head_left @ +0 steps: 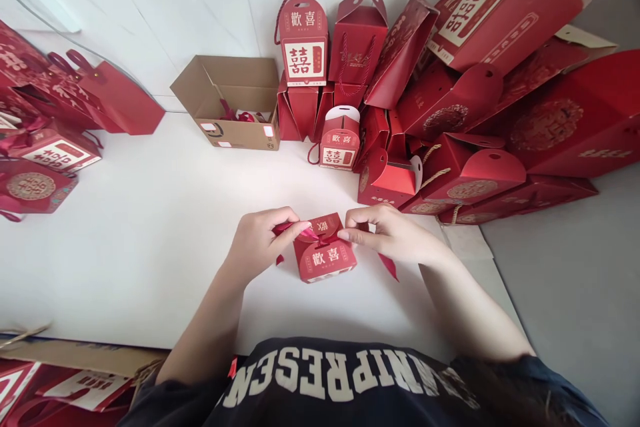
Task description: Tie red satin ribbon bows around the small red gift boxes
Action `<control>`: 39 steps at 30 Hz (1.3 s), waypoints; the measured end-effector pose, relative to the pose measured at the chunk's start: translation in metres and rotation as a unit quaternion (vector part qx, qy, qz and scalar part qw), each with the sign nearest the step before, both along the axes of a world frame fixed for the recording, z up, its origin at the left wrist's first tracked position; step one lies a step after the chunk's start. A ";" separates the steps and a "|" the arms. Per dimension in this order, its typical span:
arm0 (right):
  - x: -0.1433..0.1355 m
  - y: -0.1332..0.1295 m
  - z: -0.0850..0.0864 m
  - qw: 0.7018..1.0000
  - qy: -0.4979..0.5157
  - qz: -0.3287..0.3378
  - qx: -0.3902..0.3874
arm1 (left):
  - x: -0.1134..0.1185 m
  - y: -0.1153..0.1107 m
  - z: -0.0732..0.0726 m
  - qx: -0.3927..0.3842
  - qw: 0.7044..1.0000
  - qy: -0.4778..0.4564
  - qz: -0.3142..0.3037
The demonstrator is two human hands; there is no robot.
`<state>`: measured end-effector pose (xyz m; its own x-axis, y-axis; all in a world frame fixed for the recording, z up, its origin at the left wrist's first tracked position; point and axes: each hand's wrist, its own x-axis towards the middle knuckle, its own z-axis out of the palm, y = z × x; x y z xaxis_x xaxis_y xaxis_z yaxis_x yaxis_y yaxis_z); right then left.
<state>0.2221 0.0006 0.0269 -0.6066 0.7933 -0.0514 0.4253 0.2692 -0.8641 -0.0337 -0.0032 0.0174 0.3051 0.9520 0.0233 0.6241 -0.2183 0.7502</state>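
A small red gift box (pixel 326 263) with gold characters stands on the white table in front of me. A dark pink ribbon (pixel 309 233) passes through the slot at its top. My left hand (pixel 267 237) pinches the ribbon at the box's left side, thumb against the fingers. At the right side, my right hand (pixel 383 232) pinches the other part of the ribbon close to the box top. One ribbon tail (pixel 389 267) hangs below my right hand, and a short red end shows under my left hand.
An open cardboard box (pixel 240 133) with ribbon pieces stands at the back of the white table (pixel 125 247). Many red gift boxes (pixel 467 173) are stacked at the back right. More red boxes (pixel 35 185) lie at the far left and lower left.
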 end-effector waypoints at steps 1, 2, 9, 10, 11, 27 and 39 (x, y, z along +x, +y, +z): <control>0.000 0.001 -0.002 1.000 -0.001 -0.014 0.028 | 0.000 0.001 -0.001 0.003 1.000 0.001 -0.003; 0.001 0.003 -0.004 0.999 0.001 -0.022 0.050 | -0.001 0.002 -0.002 -0.009 1.000 -0.004 -0.008; 0.001 0.023 -0.025 0.996 0.059 0.066 0.027 | -0.011 0.006 -0.002 -0.130 0.989 -0.047 -0.056; 0.000 0.024 -0.025 0.995 0.062 0.071 0.023 | -0.011 0.006 -0.001 -0.114 0.991 -0.049 -0.049; 0.000 0.023 -0.025 0.996 0.056 0.065 0.023 | -0.011 0.005 -0.001 -0.098 0.993 -0.051 -0.039; 0.000 0.021 -0.025 0.994 0.105 0.041 -0.015 | -0.008 0.003 0.001 0.101 0.984 -0.076 -0.124; 0.017 0.022 -0.017 0.997 -0.019 -0.041 0.058 | -0.005 0.014 -0.014 -0.119 0.986 -0.112 -0.014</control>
